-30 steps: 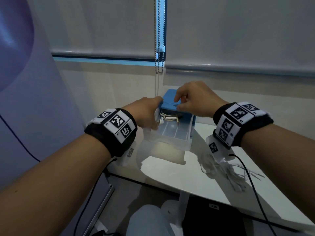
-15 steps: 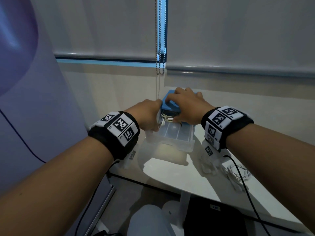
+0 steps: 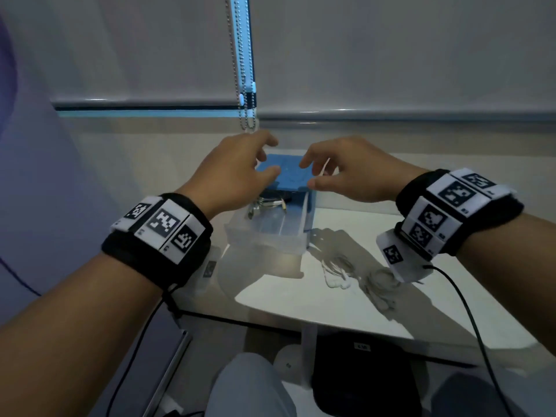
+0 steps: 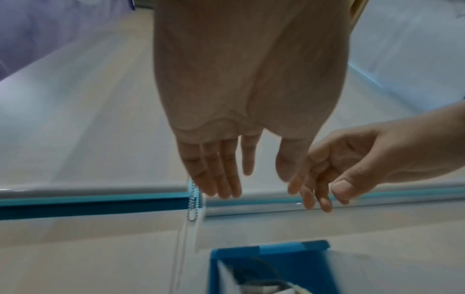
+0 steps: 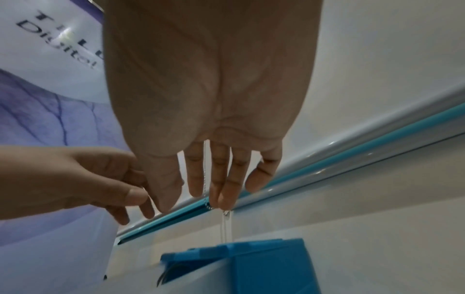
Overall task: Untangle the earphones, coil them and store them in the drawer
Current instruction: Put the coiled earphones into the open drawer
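The left hand [image 3: 237, 170] hovers with fingers loose and empty above the blue drawer unit [image 3: 285, 176]. Its clear drawer [image 3: 267, 233] stands pulled out, coiled earphones [image 3: 267, 204] at its far end. The right hand [image 3: 349, 173] hovers likewise, holding nothing. More white earphones [image 3: 340, 275] lie on the table [image 3: 331, 311], near right.

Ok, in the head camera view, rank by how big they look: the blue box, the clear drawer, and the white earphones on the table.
1. clear drawer
2. blue box, partly hidden by hands, so unsure
3. white earphones
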`<state>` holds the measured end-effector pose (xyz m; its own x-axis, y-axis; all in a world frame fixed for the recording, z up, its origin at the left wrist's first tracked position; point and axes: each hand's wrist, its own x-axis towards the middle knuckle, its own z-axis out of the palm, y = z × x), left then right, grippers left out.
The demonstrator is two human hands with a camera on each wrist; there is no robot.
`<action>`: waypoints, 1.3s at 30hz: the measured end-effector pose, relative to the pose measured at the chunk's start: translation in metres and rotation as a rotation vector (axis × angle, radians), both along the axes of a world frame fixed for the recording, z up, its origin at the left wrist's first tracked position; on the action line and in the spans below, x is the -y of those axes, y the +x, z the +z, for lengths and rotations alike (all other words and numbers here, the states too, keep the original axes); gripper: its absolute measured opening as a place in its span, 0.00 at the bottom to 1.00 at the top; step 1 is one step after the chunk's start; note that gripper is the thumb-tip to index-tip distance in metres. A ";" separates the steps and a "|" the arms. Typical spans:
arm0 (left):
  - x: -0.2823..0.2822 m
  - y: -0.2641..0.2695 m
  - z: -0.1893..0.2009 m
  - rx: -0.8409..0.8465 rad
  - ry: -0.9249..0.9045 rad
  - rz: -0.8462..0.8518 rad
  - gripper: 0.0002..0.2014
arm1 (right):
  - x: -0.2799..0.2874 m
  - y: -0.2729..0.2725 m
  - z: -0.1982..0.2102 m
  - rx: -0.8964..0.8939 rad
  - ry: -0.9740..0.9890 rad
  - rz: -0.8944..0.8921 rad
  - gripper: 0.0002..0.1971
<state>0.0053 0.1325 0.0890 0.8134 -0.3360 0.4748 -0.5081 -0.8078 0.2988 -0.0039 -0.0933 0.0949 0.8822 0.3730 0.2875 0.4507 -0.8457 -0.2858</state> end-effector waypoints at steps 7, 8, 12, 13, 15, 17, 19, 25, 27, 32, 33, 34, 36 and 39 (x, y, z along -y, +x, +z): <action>0.079 -0.042 -0.022 -0.097 -0.059 -0.296 0.08 | 0.069 -0.040 -0.032 -0.230 -0.023 -0.099 0.05; 0.090 -0.045 -0.030 -0.134 -0.012 -0.319 0.07 | 0.076 -0.042 -0.041 -0.285 -0.060 -0.116 0.04; 0.130 -0.049 -0.071 -0.304 0.154 -0.315 0.07 | 0.097 -0.049 -0.082 -0.391 -0.204 -0.199 0.05; 0.137 -0.047 -0.081 -0.340 0.194 -0.282 0.08 | 0.100 -0.049 -0.092 -0.398 -0.217 -0.220 0.04; 0.152 -0.042 -0.098 -0.385 0.319 -0.199 0.11 | 0.104 -0.048 -0.107 -0.385 -0.229 -0.260 0.02; 0.164 -0.038 -0.109 -0.391 0.454 -0.132 0.14 | 0.104 -0.047 -0.118 -0.376 -0.227 -0.289 0.03; 0.173 -0.035 -0.113 -0.380 0.522 -0.101 0.13 | 0.101 -0.047 -0.124 -0.373 -0.246 -0.303 0.08; 0.192 -0.031 -0.113 -0.385 0.546 -0.086 0.10 | 0.094 -0.039 -0.130 -0.354 -0.289 -0.342 0.12; 0.195 -0.030 -0.114 -0.412 0.519 -0.095 0.08 | 0.095 -0.038 -0.131 -0.357 -0.288 -0.339 0.12; 0.190 -0.022 -0.115 -0.475 0.299 -0.120 0.06 | 0.113 -0.047 -0.121 -0.306 -0.057 -0.315 0.08; 0.188 -0.021 -0.113 -0.483 0.216 -0.133 0.07 | 0.119 -0.049 -0.118 -0.267 0.020 -0.306 0.07; 0.186 -0.020 -0.112 -0.492 0.117 -0.144 0.08 | 0.123 -0.051 -0.114 -0.224 0.093 -0.298 0.07; 0.182 -0.023 -0.106 -0.491 -0.068 -0.166 0.09 | 0.129 -0.053 -0.105 -0.133 0.195 -0.279 0.07; 0.178 -0.031 -0.092 -0.433 -0.225 -0.195 0.10 | 0.129 -0.054 -0.089 -0.030 0.284 -0.263 0.07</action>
<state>-0.0256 -0.0450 -0.0026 0.8836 -0.4294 0.1866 -0.4341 -0.6021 0.6700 -0.0579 -0.2226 0.0058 0.9467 0.0425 0.3193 0.2170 -0.8167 -0.5347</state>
